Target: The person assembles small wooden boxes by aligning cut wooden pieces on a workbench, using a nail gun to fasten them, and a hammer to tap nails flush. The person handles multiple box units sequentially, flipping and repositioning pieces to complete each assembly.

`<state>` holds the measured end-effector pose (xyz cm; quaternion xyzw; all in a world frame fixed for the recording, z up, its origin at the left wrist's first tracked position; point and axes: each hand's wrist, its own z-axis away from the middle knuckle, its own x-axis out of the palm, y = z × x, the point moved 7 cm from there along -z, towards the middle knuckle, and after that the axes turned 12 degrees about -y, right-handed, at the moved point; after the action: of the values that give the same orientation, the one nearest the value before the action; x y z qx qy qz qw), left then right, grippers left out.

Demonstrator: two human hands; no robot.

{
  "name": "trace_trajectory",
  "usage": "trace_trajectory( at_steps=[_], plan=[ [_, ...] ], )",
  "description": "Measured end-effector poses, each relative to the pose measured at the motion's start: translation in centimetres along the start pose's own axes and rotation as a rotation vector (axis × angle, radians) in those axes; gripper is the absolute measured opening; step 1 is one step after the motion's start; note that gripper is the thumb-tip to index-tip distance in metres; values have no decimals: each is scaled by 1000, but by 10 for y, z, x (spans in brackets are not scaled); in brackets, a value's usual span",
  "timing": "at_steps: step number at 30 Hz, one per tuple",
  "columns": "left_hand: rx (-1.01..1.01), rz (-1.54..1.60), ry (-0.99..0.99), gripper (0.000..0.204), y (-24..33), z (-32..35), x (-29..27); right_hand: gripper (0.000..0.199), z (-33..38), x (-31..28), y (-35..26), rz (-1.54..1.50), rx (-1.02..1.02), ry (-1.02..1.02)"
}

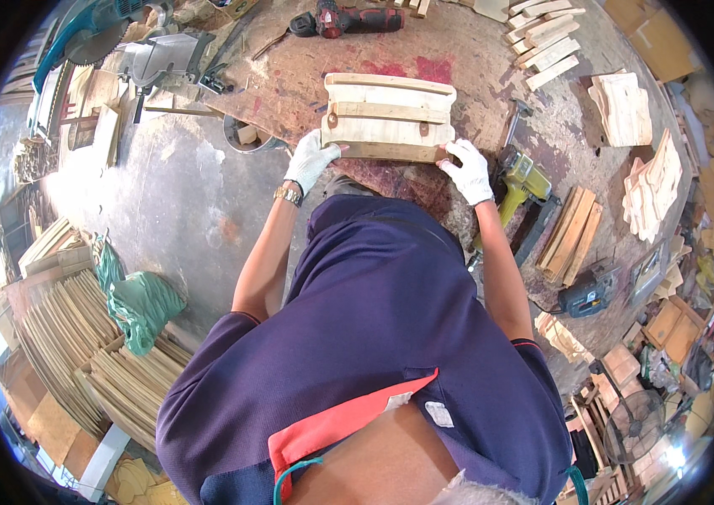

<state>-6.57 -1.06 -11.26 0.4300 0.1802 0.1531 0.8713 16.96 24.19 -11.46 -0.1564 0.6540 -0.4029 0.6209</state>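
Observation:
In front of me lies a small pale wooden assembly [388, 110] of slats with wavy edges and straight cross strips. Two dark spots mark its wood. My left hand [313, 159], in a white glove with bare fingertips, grips the near left corner. At the near right corner my right hand [468, 171], gloved the same way, has its fingers closed on the edge. The assembly rests on a worn, red-stained work surface [479, 50]. Just right of my right hand is a yellow-green nail gun [525, 178], with a hammer [517, 119] beyond it.
A red and black cordless drill [348, 21] lies at the far side. Cut wood strips [570, 236], shaped boards [622, 109] and a jigsaw [588, 290] sit to the right. Far left stands a blue mitre saw [92, 38]; nearer are stacked slats [71, 337] and green cloth [142, 303].

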Motion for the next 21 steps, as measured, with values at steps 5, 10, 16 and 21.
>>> trace_trajectory(
  at_steps=[5,10,16,21],
  plan=[
    [11,10,-18,22,-1,-1,1,34,1,2,2,9,2,2],
    [26,-10,24,23,4,1,-1,35,0,2,1,3,-8,13],
    [-21,-91,12,24,10,3,1,40,18,-27,2,-133,128,166],
    [-34,-141,52,25,12,5,-1,40,113,-80,8,150,495,935]
  ],
)
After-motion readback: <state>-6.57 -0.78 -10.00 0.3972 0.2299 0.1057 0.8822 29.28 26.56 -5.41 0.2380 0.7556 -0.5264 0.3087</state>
